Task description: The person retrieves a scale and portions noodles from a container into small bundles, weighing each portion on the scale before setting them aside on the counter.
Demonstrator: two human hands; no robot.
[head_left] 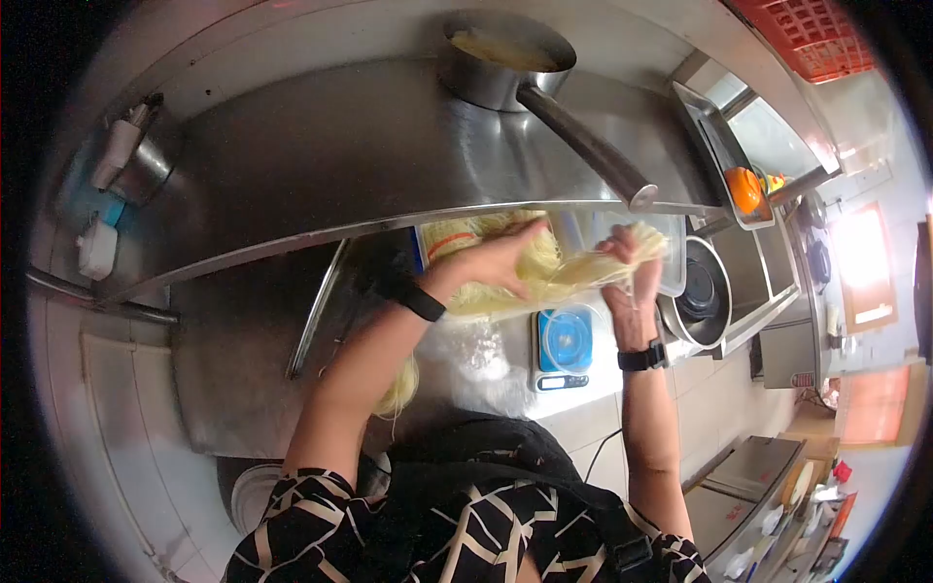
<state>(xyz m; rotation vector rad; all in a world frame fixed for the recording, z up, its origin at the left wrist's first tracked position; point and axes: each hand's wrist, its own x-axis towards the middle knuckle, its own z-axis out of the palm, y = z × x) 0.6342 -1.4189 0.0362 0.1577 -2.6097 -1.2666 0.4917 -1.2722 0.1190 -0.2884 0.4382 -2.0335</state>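
Note:
A bunch of thin pale-yellow noodles (583, 270) stretches sideways between my hands under the steel shelf. My right hand (630, 272) is closed around its right end, and strands stick out above the fist. My left hand (498, 260) has its fingers spread over the other end, close to a larger pile of noodles (452, 238); the shelf edge hides part of that pile. Below and between my hands stands a blue kitchen scale (550, 361) bearing a clear round plastic container (581, 342). Behind my right hand is a clear plastic tub (673, 264).
Overhead, a steel shelf (321, 146) holds a long-handled saucepan (496, 83) whose handle juts towards me. At right are a round pan (714, 325) and a tray (714, 126) with an orange object (744, 189). More noodles (398, 391) lie beside my left forearm.

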